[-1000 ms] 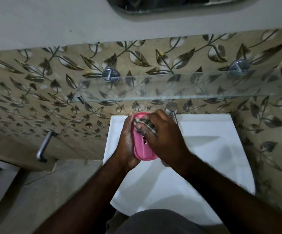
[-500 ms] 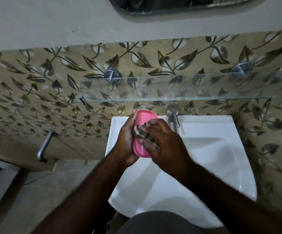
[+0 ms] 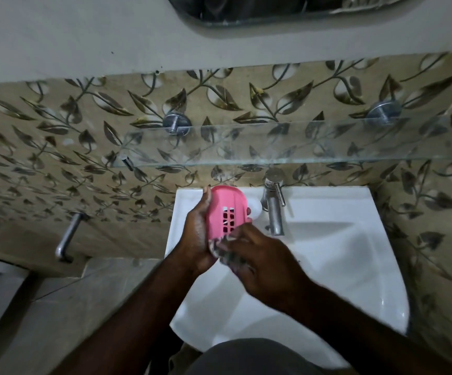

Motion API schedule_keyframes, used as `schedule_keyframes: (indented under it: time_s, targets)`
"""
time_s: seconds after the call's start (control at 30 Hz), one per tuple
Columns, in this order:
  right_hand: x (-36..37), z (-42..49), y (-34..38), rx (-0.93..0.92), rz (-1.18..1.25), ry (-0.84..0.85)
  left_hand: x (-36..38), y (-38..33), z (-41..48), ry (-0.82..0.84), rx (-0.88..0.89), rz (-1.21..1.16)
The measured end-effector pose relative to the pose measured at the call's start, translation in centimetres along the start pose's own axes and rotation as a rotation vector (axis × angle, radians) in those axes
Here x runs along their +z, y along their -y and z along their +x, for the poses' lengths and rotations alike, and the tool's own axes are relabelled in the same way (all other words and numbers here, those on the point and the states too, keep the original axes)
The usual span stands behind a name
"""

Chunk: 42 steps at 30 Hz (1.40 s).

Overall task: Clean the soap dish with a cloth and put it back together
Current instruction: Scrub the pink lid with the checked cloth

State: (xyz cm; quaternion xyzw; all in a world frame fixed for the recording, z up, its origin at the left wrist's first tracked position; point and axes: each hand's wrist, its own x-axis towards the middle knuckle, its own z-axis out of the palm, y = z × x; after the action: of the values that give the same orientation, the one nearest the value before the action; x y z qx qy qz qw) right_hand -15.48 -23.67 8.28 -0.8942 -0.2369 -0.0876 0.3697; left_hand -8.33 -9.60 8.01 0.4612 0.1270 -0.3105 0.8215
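Note:
A pink soap dish part (image 3: 226, 209) with a slotted grid in its middle is held tilted over the left rear of the white sink (image 3: 335, 255). My left hand (image 3: 196, 234) grips it along its left edge. A patterned cloth (image 3: 226, 251) is bunched at the dish's near end, pinched in my right hand (image 3: 262, 262), which lies just below the dish. The cloth is partly hidden under my fingers. No other piece of the dish is plainly visible.
A chrome tap (image 3: 273, 204) stands right of the dish at the sink's back. A glass shelf (image 3: 287, 147) on metal pegs juts out above the sink. A metal handle (image 3: 68, 236) sticks out of the tiled wall at left.
My right hand slid the cloth from the dish's far end down to its near end, uncovering the slotted grid. The left hand kept its hold on the dish.

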Motion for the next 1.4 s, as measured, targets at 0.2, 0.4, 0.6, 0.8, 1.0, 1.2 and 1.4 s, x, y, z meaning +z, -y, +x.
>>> schedule_keyframes:
  time_s: [0.2, 0.4, 0.6, 0.8, 1.0, 1.2, 1.4]
  targets:
    - [-1.7, 3.1, -3.4, 0.227, -0.061, -0.314, 1.1, 0.8, -0.5, 0.034, 0.028, 0.007]
    - [0.7, -0.8, 0.2, 0.122, -0.004, -0.078, 0.4, -0.4, -0.2, -0.066, 0.032, -0.081]
    - [-1.2, 1.9, -2.0, 0.225, -0.092, -0.214, 1.5, 1.1, -0.4, -0.099, 0.006, 0.031]
    - [-0.5, 0.1, 1.0, 0.074, -0.142, -0.005, 1.0, -0.4, -0.1, -0.162, 0.061, -0.033]
    - [-0.9, 1.7, -1.0, 0.205, -0.178, -0.193, 1.8, 1.5, -0.5, -0.13, 0.024, 0.022]
    - [-1.7, 3.5, -1.5, 0.245, -0.157, -0.258, 2.0, 1.3, -0.8, -0.053, 0.099, 0.094]
    - [-2.1, 4.4, -2.4, 0.357, -0.16, -0.234, 2.2, 0.9, -0.5, -0.115, 0.138, 0.109]
